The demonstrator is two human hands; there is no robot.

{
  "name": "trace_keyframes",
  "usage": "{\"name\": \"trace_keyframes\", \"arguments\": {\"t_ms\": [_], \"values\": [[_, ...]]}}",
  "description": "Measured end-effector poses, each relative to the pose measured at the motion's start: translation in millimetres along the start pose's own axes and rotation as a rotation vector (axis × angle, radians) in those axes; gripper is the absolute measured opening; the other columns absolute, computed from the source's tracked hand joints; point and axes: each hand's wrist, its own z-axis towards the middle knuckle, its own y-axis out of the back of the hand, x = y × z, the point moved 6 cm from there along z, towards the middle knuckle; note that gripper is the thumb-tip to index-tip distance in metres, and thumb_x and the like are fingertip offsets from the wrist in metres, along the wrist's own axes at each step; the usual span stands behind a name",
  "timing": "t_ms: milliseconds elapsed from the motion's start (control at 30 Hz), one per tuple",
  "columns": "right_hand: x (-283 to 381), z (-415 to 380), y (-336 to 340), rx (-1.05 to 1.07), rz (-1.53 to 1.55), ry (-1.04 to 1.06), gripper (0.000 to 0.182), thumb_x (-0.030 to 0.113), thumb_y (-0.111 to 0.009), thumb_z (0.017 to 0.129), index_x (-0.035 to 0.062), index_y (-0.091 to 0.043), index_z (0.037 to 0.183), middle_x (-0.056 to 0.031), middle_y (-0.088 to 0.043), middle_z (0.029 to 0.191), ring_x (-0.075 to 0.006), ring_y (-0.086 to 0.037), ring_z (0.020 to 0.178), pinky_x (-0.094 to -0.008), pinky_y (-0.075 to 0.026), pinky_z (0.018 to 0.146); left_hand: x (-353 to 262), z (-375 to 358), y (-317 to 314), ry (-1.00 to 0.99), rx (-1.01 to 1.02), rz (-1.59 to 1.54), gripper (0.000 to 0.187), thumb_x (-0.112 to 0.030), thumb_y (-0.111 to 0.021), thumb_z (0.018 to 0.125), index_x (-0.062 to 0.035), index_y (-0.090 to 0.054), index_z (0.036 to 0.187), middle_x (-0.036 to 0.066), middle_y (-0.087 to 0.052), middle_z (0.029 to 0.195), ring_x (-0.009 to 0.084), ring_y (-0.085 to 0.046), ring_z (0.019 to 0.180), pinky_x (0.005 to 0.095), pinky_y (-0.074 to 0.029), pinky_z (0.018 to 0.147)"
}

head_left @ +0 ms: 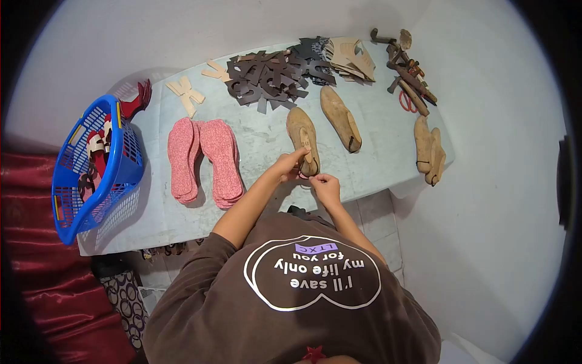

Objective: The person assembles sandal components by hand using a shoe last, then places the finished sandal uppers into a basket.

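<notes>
A wooden shoe last [301, 128] lies on the table before me, its toe pointing to the far side. My left hand [290, 165] grips its heel end, the thumb lying on top. Close by, my right hand [326, 187] is closed in a pinch at the heel tip; what its fingers hold is too small to make out. A bit of pink shows beneath the heel between my hands. Another wooden last [341, 118] lies just to the right, apart from my hands. Left of my left arm lie two stacks of pink speckled insoles [183, 159].
A blue plastic basket [129, 158] with red and white pieces stands at the left. Dark cut pieces [264, 79] are heaped at the back beside beige sheets [351, 59]. Hand tools [414, 82] lie at the back right, above another pair of lasts [422, 145] near the right edge.
</notes>
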Motion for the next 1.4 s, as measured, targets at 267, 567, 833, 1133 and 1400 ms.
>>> {"name": "trace_keyframes", "arguments": {"t_ms": [267, 567, 833, 1133, 1400], "values": [[-15, -11, -30, 0.266, 0.171, -0.137, 0.014, 0.012, -0.06, 0.07, -0.0002, -0.058, 0.063, -0.0033, -0.052, 0.051, -0.0082, -0.047, 0.044, -0.0227, -0.035, 0.04, -6, -12, 5, -0.06, 0.036, -0.067, 0.061, -0.052, -0.059, 0.067, 0.0023, -0.054, 0.095, 0.013, -0.057, 0.086, 0.0186, -0.058, 0.074, 0.0303, -0.048, 0.065], [14, -6, -19, -0.06, -0.041, 0.315, 0.016, 0.013, -0.06, 0.064, -0.0017, -0.056, 0.065, -0.0103, -0.051, 0.057, -0.023, -0.051, 0.051, -0.0327, -0.039, 0.05, 14, 2, 15, 0.021, 0.159, -0.162, 0.075, -0.062, -0.054, 0.064, 0.003, -0.05, 0.102, 0.012, -0.055, 0.09, 0.018, -0.055, 0.084, 0.0298, -0.044, 0.077], [39, -7, 2, -0.15, -0.016, 0.491, 0.009, 0.005, -0.06, 0.065, -0.0024, -0.056, 0.068, -0.0086, -0.045, 0.057, -0.0191, -0.044, 0.049, -0.0302, -0.036, 0.048, 6, -10, 13, -0.008, 0.147, -0.168, 0.075, -0.063, -0.051, 0.065, 0.0005, -0.05, 0.104, 0.01, -0.055, 0.092, 0.0164, -0.054, 0.08, 0.0271, -0.042, 0.074], [21, 18, 10, -0.178, -0.021, 0.494, 0.005, 0.001, -0.058, 0.067, -0.0028, -0.057, 0.071, -0.008, -0.046, 0.058, -0.016, -0.044, 0.049, -0.0276, -0.036, 0.047, 23, -21, 7, 0.017, 0.182, -0.078, 0.066, -0.061, -0.049, 0.068, -0.0053, -0.054, 0.103, 0.01, -0.054, 0.096, 0.0169, -0.053, 0.083, 0.0286, -0.042, 0.077], [-6, 39, -9, 0.137, 0.005, 0.432, 0.009, 0.002, -0.056, 0.067, -0.0026, -0.059, 0.074, -0.0067, -0.051, 0.06, -0.0124, -0.048, 0.052, -0.0247, -0.039, 0.051, 23, -30, 7, -0.032, 0.143, -0.005, 0.058, -0.054, -0.052, 0.074, -0.0034, -0.053, 0.104, 0.008, -0.053, 0.094, 0.0167, -0.053, 0.08, 0.0318, -0.045, 0.075]]}}
